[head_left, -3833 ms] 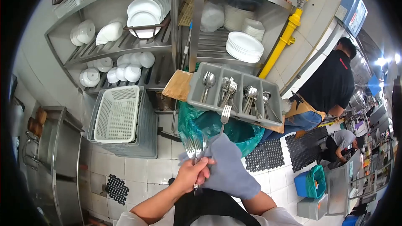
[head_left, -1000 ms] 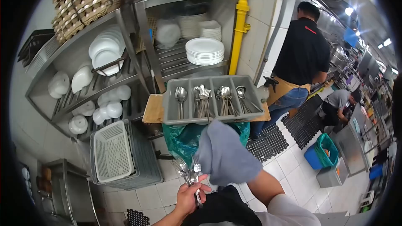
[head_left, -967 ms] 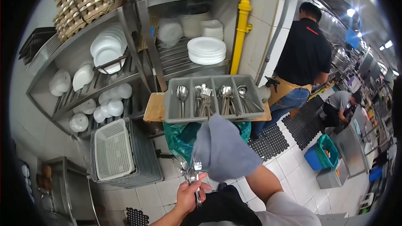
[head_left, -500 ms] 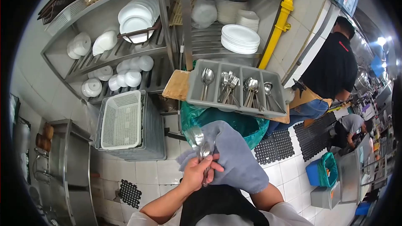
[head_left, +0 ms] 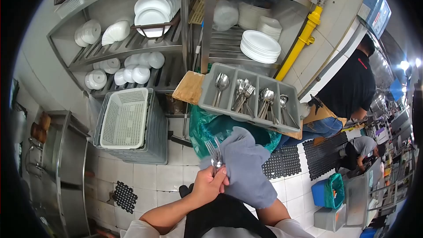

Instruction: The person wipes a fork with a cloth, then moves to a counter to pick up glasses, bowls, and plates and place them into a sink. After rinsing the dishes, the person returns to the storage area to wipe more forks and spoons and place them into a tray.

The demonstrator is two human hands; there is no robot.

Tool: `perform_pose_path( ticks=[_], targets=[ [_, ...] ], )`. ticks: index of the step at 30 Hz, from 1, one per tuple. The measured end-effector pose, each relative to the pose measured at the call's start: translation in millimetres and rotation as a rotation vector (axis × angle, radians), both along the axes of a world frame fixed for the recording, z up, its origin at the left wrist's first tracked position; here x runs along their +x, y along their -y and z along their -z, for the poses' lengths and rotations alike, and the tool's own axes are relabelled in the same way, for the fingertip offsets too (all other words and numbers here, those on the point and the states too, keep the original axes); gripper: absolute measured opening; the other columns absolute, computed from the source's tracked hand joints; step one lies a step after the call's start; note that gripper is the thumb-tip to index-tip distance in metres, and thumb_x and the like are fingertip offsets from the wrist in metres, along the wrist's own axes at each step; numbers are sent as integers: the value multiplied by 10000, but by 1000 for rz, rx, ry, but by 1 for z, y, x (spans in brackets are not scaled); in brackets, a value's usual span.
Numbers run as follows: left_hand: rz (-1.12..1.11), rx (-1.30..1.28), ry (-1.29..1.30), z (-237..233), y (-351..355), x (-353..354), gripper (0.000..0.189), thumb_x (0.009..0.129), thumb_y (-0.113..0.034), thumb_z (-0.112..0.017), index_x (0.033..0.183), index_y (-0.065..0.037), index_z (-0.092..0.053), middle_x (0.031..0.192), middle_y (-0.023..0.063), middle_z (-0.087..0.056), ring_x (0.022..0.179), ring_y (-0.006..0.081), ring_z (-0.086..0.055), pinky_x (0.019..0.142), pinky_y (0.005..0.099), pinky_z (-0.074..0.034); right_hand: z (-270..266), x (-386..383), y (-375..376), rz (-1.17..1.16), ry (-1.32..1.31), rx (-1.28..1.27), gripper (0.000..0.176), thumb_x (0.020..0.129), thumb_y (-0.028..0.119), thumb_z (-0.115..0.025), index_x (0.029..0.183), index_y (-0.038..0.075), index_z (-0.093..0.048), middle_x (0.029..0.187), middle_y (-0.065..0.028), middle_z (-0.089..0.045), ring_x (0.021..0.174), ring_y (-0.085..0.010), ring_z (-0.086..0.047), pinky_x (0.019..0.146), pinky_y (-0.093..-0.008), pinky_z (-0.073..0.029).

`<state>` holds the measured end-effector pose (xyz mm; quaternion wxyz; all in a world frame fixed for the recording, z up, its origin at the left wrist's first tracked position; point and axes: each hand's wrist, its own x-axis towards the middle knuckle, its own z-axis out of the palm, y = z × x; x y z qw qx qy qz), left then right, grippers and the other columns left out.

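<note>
My left hand (head_left: 208, 183) is closed around the lower ends of several metal forks (head_left: 215, 153), whose tines point up. A blue-grey cloth (head_left: 247, 169) drapes over my right hand and hangs beside the forks. Only my right forearm (head_left: 274, 215) shows below it; the fingers are hidden in the folds. Beyond both hands, a grey cutlery tray (head_left: 210, 109) rests tilted on a wooden board (head_left: 187, 89). Its compartments hold spoons (head_left: 221, 83), forks (head_left: 243, 94), more spoons (head_left: 266, 99) and a few long-handled pieces (head_left: 284, 103).
A green-lined bin (head_left: 200, 128) stands under the tray. Stacked crates with a white basket (head_left: 105, 128) are to the left, by a steel sink unit (head_left: 70, 172). Shelves hold plates (head_left: 260, 46) and bowls (head_left: 141, 75). Two people (head_left: 348, 79) work at the right.
The forks in my left hand now stand more upright and fanned, with tines visible. The cloth has shifted and bunched differently. The camera view has moved slightly.
</note>
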<state>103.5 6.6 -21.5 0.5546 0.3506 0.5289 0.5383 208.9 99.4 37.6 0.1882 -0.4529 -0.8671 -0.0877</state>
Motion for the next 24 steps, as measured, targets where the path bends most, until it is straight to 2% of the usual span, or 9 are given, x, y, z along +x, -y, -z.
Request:
perform_pose_path(
  ticks=[4, 6, 8, 10, 14, 16, 17, 20, 24],
  targets=[
    [57, 16, -125, -7, 2, -8, 313, 965, -251, -495, 914, 37, -605, 660, 45, -596, 469, 79, -504, 445, 247, -415, -26, 3, -10, -146, -145, 81, 178, 701, 214, -630, 796, 65, -612, 789, -97, -582, 812, -243, -572, 619, -356, -459],
    [93, -10, -266, -12, 3, -12, 329, 964, -254, -495, 923, 49, -616, 627, 40, -580, 464, 82, -504, 449, 256, -414, -30, 5, -12, -173, -179, 101, 160, 698, 206, -626, 780, 69, -611, 769, -93, -578, 793, -237, -569, 619, -352, -456],
    [103, -10, -279, -12, 6, -13, 332, 962, -256, -497, 926, 50, -620, 614, 37, -571, 461, 83, -503, 450, 258, -415, -32, 9, -16, -176, -175, 106, 151, 696, 202, -624, 772, 72, -610, 759, -91, -576, 783, -235, -568, 619, -350, -454],
    [115, -11, -301, -15, 8, -13, 335, 961, -258, -498, 928, 51, -623, 601, 35, -562, 457, 85, -502, 451, 259, -415, -29, 16, -23, -91, -140, 80, 142, 680, 190, -639, 752, 75, -597, 745, -88, -574, 771, -231, -559, 669, -352, -448],
    [2, -38, -140, -13, 8, -18, 334, 958, -263, -505, 907, 43, -628, 598, 18, -553, 453, 66, -481, 439, 237, -393, -30, 18, -25, 27, -96, 35, 142, 655, 171, -662, 722, 79, -578, 724, -85, -570, 752, -226, -545, 743, -355, -438],
    [-90, -65, -71, -14, 6, -23, 315, 955, -261, -517, 939, 33, -627, 601, -3, -542, 443, 42, -445, 415, 216, -351, -50, 22, -8, -267, -561, -309, 425, 535, 163, -749, 902, 31, -578, 700, -68, -544, 810, -297, -559, 791, -362, -436],
    [-77, -83, -65, -14, 8, -28, 315, 955, -261, -517, 939, 33, -627, 601, -3, -542, 443, 42, -445, 415, 216, -351, -53, 27, -4, -338, -607, -413, 419, 541, 164, -747, 902, 34, -580, 711, -68, -546, 814, -295, -559, 795, -362, -436],
    [-137, 31, 26, -14, 7, -39, 298, 952, -257, -527, 958, 22, -630, 593, -7, -528, 426, 38, -423, 402, 206, -330, -38, 52, -5, -270, -436, -442, 398, 561, 168, -741, 905, 43, -586, 743, -68, -554, 826, -290, -562, 806, -362, -438],
    [-188, 62, 9, -20, 9, -39, 285, 948, -255, -534, 968, 11, -634, 588, -6, -519, 422, 38, -415, 397, 193, -322, -30, 73, -1, -228, -457, -475, 370, 586, 174, -733, 907, 56, -593, 786, -68, -564, 842, -284, -565, 820, -361, -439]
  ],
)
